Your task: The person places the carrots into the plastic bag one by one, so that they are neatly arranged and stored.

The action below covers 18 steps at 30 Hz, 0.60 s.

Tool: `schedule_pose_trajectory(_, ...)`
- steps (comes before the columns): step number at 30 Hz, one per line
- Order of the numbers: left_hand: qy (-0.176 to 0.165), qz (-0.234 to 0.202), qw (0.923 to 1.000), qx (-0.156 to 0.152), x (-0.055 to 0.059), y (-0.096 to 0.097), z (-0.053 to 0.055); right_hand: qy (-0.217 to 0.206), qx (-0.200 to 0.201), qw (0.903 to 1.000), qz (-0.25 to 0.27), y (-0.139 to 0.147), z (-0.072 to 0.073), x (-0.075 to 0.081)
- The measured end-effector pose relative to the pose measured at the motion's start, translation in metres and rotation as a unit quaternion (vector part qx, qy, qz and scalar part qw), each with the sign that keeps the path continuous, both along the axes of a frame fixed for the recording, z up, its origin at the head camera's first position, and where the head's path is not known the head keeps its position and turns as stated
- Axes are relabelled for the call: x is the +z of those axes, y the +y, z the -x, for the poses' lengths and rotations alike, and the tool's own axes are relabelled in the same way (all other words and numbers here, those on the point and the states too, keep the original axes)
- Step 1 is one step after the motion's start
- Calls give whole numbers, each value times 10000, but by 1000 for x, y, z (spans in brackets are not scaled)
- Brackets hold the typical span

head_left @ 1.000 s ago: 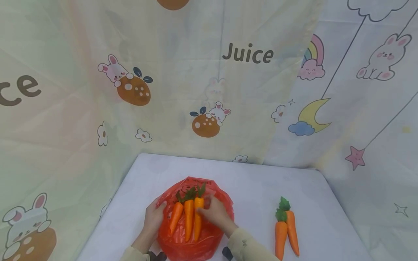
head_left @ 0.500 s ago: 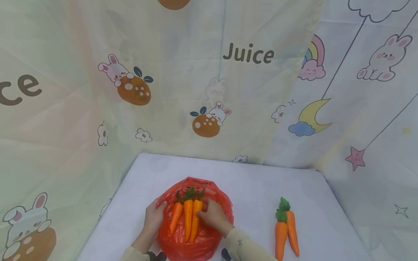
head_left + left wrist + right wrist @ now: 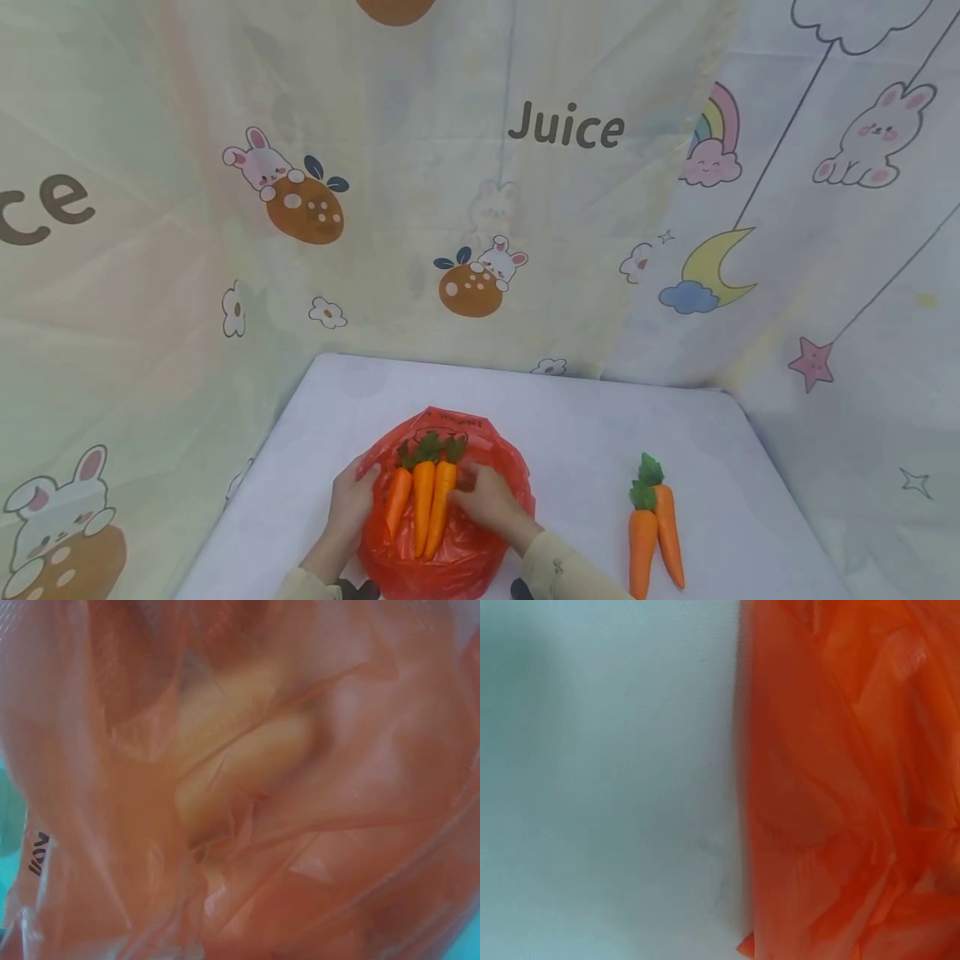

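A red plastic bag point(image 3: 472, 567) lies spread on the table with its mouth open. Three orange toy carrots with green tops lie side by side on it: a left carrot point(image 3: 397, 500), a middle carrot point(image 3: 422, 510) and a right carrot point(image 3: 440, 512). At the bag's left rim, my left hand point(image 3: 351, 504) holds the plastic, thumb on the inner side. My right hand point(image 3: 487, 500) is over the bag's right part, with fingers bent and thumb tip against the right carrot's side; whether it pinches it cannot be told. Crumpled bag plastic point(image 3: 300, 862) fills the left wrist view.
Two more carrots, one front carrot point(image 3: 641, 550) and one behind it, the rear carrot point(image 3: 669, 533), lie together on the white table point(image 3: 577, 467) at the right. Printed cloth walls point(image 3: 390, 183) stand around the table. Bag plastic point(image 3: 810, 787) covers the right wrist view's right half.
The right carrot has moved left toward the middle one and now tilts. My right thumb has gone from over it to its edge. My left hand stays at the rim.
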<state>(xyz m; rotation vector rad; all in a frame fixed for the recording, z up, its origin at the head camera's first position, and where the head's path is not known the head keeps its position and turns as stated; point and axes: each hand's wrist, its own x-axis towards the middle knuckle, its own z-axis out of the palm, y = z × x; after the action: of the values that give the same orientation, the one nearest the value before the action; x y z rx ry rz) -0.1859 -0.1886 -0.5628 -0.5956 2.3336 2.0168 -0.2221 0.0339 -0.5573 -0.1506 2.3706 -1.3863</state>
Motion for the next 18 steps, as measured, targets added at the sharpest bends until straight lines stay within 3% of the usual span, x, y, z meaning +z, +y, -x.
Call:
schedule_pose_trajectory(9, -52, 71, 9999, 50, 0, -1, 0, 299, 395, 9982, -346, 7, -2, 14)
schedule_pose_trajectory(14, -31, 34, 10000, 11, 0, -1, 0, 817, 459, 9940, -564, 16, -8, 25)
schedule_pose_trajectory(18, -19, 22, 10000, -5, 0, -1, 0, 1418, 538, 9842, -916, 25, -12, 34)
